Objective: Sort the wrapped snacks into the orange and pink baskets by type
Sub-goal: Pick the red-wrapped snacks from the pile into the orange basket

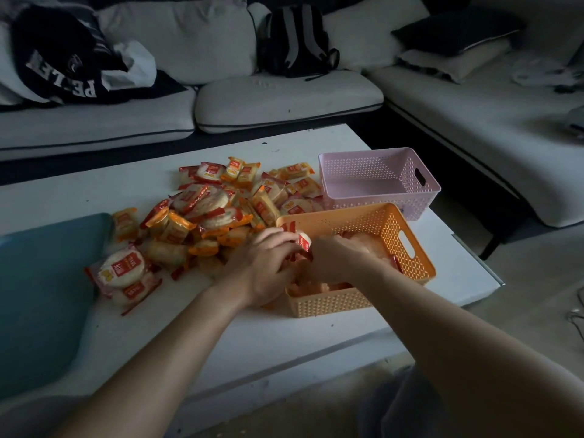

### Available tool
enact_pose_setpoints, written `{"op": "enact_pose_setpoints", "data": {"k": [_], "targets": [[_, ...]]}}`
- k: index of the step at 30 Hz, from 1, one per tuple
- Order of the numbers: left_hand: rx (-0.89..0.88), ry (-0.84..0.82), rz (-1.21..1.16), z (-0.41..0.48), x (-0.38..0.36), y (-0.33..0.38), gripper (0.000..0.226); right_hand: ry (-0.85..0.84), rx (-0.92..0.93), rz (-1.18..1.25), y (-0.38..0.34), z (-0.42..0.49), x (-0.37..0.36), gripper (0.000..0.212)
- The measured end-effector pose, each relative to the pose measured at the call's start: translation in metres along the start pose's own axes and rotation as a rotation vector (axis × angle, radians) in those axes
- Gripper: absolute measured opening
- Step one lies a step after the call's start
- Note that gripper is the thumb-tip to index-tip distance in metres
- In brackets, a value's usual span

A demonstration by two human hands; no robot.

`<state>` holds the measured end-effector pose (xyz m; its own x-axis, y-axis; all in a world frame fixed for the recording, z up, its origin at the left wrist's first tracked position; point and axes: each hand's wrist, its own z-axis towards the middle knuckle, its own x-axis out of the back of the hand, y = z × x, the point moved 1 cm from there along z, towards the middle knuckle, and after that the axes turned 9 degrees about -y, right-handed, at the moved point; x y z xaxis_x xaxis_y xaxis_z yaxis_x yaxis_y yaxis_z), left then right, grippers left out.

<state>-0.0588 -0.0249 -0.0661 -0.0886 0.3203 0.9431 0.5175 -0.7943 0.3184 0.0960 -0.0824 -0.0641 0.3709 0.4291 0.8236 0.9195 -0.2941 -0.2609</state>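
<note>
A heap of wrapped snacks (pixel 215 213), some in red wrappers and some in orange, covers the middle of the white table (pixel 284 336). The orange basket (pixel 407 245) stands at the heap's right edge and holds several snacks. Behind it stands the pink basket (pixel 379 181), with nothing visible inside. My left hand (pixel 265 263) is at the orange basket's left rim, fingers closed on a red-wrapped snack (pixel 304 241). My right hand (pixel 341 257) reaches inside the orange basket, fingers curled down among the snacks there; what it holds is hidden.
A teal tray or lid (pixel 41 295) lies on the table's left end. A white sofa (pixel 284 93) wraps around the back and right, with dark clothing (pixel 63 58), a backpack (pixel 294 39) and a dark cushion (pixel 455 30) on it. The table's right edge is close to both baskets.
</note>
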Motion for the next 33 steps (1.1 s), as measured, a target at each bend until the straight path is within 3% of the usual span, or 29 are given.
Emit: {"op": "enact_pose_setpoints", "data": {"k": [4, 5, 8, 9, 11, 13, 14, 16, 19, 24, 26, 30, 33], "targets": [[0.031, -0.040, -0.133, 0.001, 0.002, 0.004, 0.069, -0.068, 0.002, 0.004, -0.016, 0.012, -0.018, 0.026], [0.018, -0.036, -0.161, 0.002, 0.002, 0.003, 0.064, -0.137, 0.014, 0.107, -0.018, 0.008, -0.015, 0.022], [0.031, -0.031, -0.176, 0.007, 0.000, -0.007, 0.060, -0.451, 0.057, 0.720, -0.015, -0.013, 0.005, 0.015], [0.044, -0.040, -0.143, 0.008, 0.001, -0.010, 0.061, -0.468, 0.087, 0.771, -0.007, -0.018, 0.012, 0.011], [0.052, -0.062, -0.048, 0.009, 0.001, -0.011, 0.053, -0.271, 0.050, 0.575, 0.014, -0.018, 0.022, 0.014], [0.067, -0.074, 0.021, 0.007, 0.001, -0.007, 0.025, 0.096, -0.136, 0.135, 0.038, -0.011, 0.028, 0.012], [0.079, -0.079, 0.020, 0.006, 0.002, -0.004, 0.014, 0.202, -0.248, -0.051, 0.047, -0.009, 0.028, 0.012], [0.094, -0.066, 0.002, 0.004, 0.003, 0.000, 0.015, 0.212, -0.364, -0.224, 0.058, -0.004, 0.020, 0.027], [0.088, -0.008, -0.003, 0.003, 0.009, 0.002, 0.022, 0.100, -0.361, -0.174, 0.063, 0.008, 0.002, 0.040], [0.095, -0.048, 0.033, 0.001, 0.013, 0.007, 0.026, -0.007, -0.266, -0.098, 0.065, -0.006, 0.010, 0.031], [0.105, -0.045, 0.022, 0.001, 0.014, 0.009, 0.027, 0.031, -0.233, -0.001, 0.069, -0.018, 0.021, 0.021], [0.132, -0.054, -0.012, -0.001, 0.017, 0.012, 0.027, 0.217, -0.199, 0.124, 0.073, -0.038, 0.036, 0.021], [0.167, -0.056, -0.029, -0.001, 0.015, 0.015, 0.027, 0.289, -0.079, 0.411, 0.065, -0.047, 0.039, 0.015]]}}
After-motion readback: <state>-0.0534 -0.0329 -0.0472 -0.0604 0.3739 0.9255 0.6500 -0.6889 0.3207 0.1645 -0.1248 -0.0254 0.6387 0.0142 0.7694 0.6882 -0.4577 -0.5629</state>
